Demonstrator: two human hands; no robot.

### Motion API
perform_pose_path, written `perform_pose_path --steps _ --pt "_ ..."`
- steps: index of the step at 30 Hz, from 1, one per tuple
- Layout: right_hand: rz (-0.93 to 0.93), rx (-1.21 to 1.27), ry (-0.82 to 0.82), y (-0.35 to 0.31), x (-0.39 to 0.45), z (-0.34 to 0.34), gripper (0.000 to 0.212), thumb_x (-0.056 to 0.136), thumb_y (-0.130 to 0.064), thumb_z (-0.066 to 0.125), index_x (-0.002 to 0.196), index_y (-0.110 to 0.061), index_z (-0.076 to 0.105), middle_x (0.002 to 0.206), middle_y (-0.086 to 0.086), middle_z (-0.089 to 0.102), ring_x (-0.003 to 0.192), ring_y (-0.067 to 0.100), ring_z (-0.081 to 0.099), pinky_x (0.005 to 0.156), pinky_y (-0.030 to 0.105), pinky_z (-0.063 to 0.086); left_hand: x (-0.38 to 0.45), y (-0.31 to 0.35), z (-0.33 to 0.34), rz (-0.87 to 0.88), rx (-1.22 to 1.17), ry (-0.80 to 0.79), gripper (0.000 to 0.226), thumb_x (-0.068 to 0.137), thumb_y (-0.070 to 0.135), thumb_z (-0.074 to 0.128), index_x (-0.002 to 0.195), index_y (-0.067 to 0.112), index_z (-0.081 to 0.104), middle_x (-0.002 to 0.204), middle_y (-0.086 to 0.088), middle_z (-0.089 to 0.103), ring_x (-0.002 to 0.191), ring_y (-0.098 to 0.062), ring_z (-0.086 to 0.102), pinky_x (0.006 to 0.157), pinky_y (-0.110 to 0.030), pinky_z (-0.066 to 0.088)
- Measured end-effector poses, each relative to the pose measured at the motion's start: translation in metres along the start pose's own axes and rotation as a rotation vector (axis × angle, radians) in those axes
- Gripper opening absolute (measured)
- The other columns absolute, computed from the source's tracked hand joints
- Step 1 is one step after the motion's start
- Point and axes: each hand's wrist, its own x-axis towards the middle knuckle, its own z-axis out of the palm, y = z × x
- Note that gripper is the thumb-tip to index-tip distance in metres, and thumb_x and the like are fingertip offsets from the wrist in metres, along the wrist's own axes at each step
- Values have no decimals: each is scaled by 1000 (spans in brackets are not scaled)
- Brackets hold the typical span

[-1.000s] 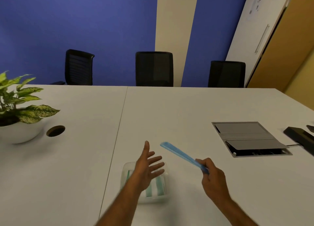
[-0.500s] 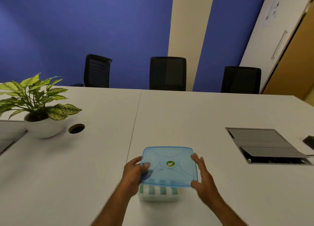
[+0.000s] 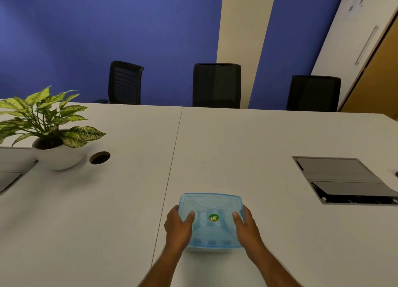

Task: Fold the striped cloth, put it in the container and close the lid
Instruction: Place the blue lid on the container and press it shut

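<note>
A translucent blue plastic lid [image 3: 210, 220], square with rounded corners and moulded curved ridges across its top, sits flat on a clear plastic container [image 3: 206, 249] whose pale lower edge shows just under the lid's near rim. The left hand [image 3: 179, 228] grips the lid's left edge, thumb lying on top and fingers curled down the side; the right hand [image 3: 245, 226] mirrors it on the right edge, thumb on top. Both hands are closed onto the lid and container, pressing from opposite sides. Between the two thumbs a small round green-and-yellow sticker [image 3: 213, 218] marks the lid's centre. Through the tinted plastic, near the edge closest to the wrists, a row of darker blocks hints at the striped cloth [image 3: 210, 242] inside; its fabric texture cannot be made out.

Everything rests on a smooth matte white table [image 3: 247, 148], with a thin seam running away from beside the left hand. Far out beyond the left hand stands a glossy white rounded pot holding a plant with speckled green leaves [image 3: 49, 122], and next to it a round dark cable hole [image 3: 99, 157]. Beyond and outward of the right hand lies a grey metal hinged cable hatch [image 3: 344, 179], partly open. Three black mesh-backed chairs [image 3: 216, 85] line the table's far side.
</note>
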Motion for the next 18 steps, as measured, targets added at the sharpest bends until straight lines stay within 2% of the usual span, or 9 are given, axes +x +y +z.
perform_pose_path --steps 5,10,13,16,18 --pt "43 -41 -20 11 7 5 56 101 -35 44 152 -22 28 151 6 45 136 26 45 113 42 37 5 -18 8 15 100 6 44 90 22 66 130 9 51 116 -8 62 105 -26 60 95 -47 52" --pt "69 -90 -54 15 15 10 56 101 -35 42 153 -22 25 152 6 44 137 26 43 114 43 36 12 -32 14 -5 124 8 48 91 19 65 134 6 48 120 -11 60 109 -27 58 96 -48 51" --pt "79 -105 -72 16 21 13 57 102 -35 41 154 -21 22 155 6 39 140 26 40 117 43 32 15 -37 17 -46 118 1 50 93 18 63 137 7 44 123 -10 58 109 -26 58 92 -41 54" --pt "79 -131 -82 17 27 13 57 102 -34 41 154 -20 22 155 7 40 140 27 40 117 44 33 19 -44 19 -73 116 -23 47 95 17 60 138 8 42 122 -8 56 106 -22 56 80 -29 50" --pt "84 -148 -81 18 29 14 57 102 -33 42 154 -19 23 155 7 40 140 27 40 116 44 33 20 -47 21 -73 128 -23 49 95 17 59 139 8 41 124 -8 55 107 -21 55 79 -26 50"
